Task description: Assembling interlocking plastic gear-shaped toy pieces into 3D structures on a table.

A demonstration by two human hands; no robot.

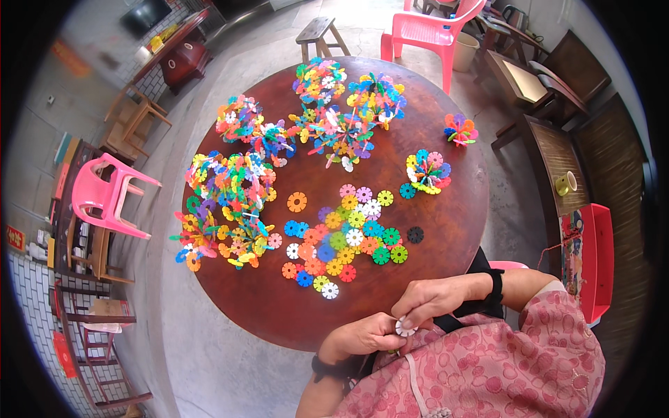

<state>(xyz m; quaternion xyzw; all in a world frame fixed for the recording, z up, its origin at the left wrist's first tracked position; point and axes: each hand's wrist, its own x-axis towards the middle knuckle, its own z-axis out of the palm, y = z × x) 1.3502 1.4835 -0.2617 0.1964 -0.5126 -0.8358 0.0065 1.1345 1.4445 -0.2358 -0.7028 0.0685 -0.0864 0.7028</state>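
Note:
Close to my body, just off the table's near edge, my two hands meet. My right hand (pixel 431 301) pinches a white notched plastic disc (pixel 406 327), a flower-shaped interlocking piece. My left hand (pixel 368 336) is closed right beside it, thumb against the disc's lower left; what its fingers hold is hidden. On the round brown table (pixel 334 317) in front lie many loose notched discs in several colours, among them a white disc (pixel 329 290) and a black disc (pixel 415 234).
Built-up clusters of joined discs (pixel 240 184) crowd the table's left and far side. Two smaller disc balls, one multicoloured (pixel 428 171) and one orange-pink (pixel 460 130), stand at the right. Around the table are pink plastic chairs (pixel 104 191), a wooden stool (pixel 317 31) and a red bin (pixel 596 261).

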